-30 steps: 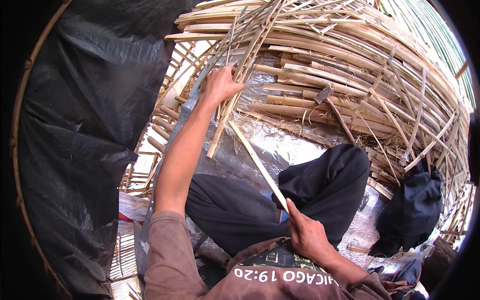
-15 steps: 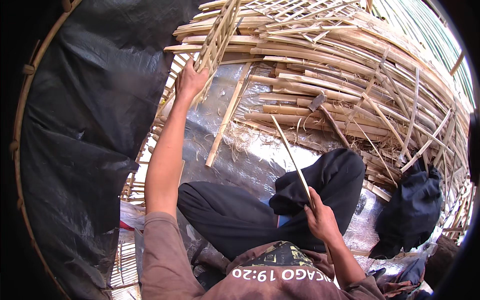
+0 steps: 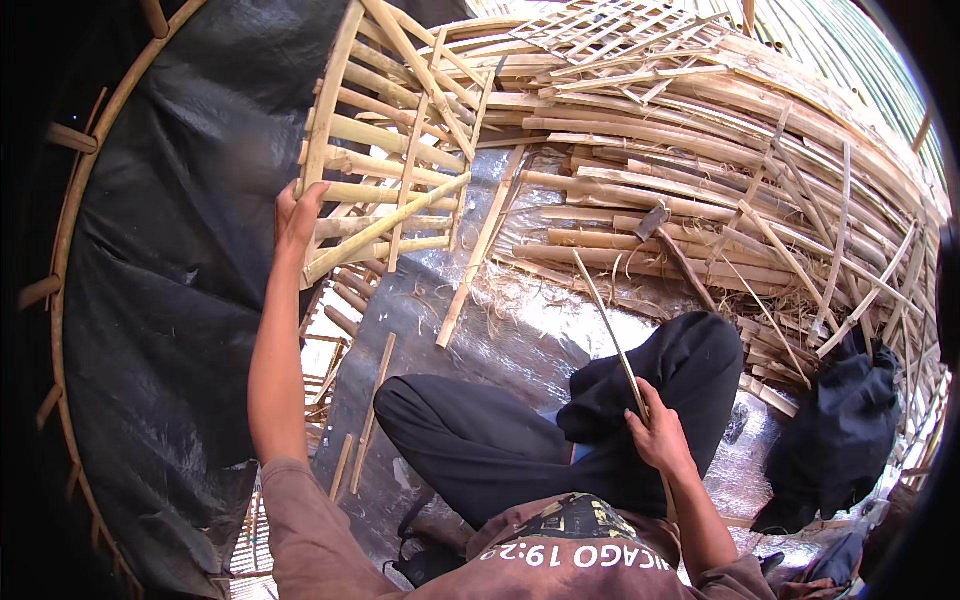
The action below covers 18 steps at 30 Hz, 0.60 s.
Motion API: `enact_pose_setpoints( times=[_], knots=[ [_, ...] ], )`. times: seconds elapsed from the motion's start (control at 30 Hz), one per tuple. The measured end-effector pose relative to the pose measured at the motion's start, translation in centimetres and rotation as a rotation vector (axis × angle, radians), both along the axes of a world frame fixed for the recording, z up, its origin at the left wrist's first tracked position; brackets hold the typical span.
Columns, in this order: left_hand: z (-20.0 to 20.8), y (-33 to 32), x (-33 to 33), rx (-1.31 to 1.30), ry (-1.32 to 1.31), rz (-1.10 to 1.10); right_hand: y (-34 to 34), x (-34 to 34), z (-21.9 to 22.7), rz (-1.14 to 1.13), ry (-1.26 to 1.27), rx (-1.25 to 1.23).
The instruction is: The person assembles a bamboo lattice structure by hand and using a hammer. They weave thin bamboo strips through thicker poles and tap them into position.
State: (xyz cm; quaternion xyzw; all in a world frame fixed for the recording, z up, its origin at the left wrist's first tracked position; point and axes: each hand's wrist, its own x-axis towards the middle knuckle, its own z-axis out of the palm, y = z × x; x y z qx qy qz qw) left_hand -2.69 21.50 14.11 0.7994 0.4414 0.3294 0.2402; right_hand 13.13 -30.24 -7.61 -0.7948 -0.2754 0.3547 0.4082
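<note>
Out ahead on the left, my left hand grips the near left edge of a bamboo lattice panel. The panel is made of parallel slats with thinner strips laid across and diagonally. It is held up, tilted, in front of the black sheet. My right hand is closed around a long thin bamboo strip over my right thigh. The strip's upper end points away from me and slightly left, and its lower part runs under my wrist toward my body.
Split bamboo slats lie piled ahead and right, with a hammer on them. Another lattice rests at the far end. A black sheet hangs on the left. Dark cloth lies at right. Loose slats are by my left knee.
My left hand has moved left and toward me with the lattice panel, turning its broad face into view. My right hand keeps hold of the strip with little movement.
</note>
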Motion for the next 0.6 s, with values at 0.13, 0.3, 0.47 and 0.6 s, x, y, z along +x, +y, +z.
enact_pose_setpoints(
  times=[0.13, 0.3, 0.47, 0.6],
  knots=[
    [0.1, -2.8, -2.7, -0.100, -0.142, 0.041, 0.1, 0.1, -0.2, 0.013, -0.052, 0.008],
    [-2.1, -5.1, -4.8, -0.229, -0.386, 0.061, 0.4, 0.0, 0.2, -0.006, -0.022, -0.020],
    [-4.2, -4.8, -6.7, -0.237, -0.401, 0.055, 0.7, -0.2, 0.4, -0.016, -0.038, -0.034],
    [-5.4, -3.5, -8.1, -0.133, -0.298, 0.060, 0.8, -0.3, 0.3, -0.011, -0.037, -0.026]
  ],
)
